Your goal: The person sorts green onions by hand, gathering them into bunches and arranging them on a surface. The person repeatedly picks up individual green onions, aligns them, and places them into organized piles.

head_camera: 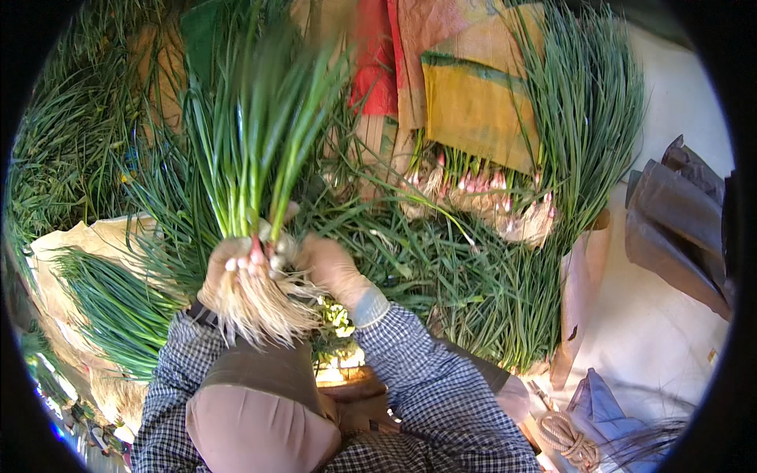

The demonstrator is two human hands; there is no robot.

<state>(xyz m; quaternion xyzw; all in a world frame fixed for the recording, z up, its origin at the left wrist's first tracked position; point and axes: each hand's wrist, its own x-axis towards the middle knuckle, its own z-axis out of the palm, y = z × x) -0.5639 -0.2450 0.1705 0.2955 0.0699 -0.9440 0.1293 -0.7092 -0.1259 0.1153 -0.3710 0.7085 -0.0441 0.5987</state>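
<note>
My left hand [220, 266] is closed around a bunch of spring onions or green garlic [255, 257], gripping it at the bulbs. The long green leaves stand up away from me, their tips blurred. Small white and pinkish bulbs sit in the grip, and pale stringy roots [266, 310] hang towards me. My right hand [332, 269] is at the right side of the bulbs, blurred. Its fingertips are partly hidden by the bunch, so its grip is unclear. Loose green leaves [408, 260] lie thickly beneath and beyond both hands.
A large bunch of similar plants [582, 112] lies at the right beside a yellow sack [479, 112]. More leaves [118, 301] rest on sacking at the left. Dark sheeting [674, 219], coiled rope [568, 440] and blue cloth [612, 414] lie at the far right.
</note>
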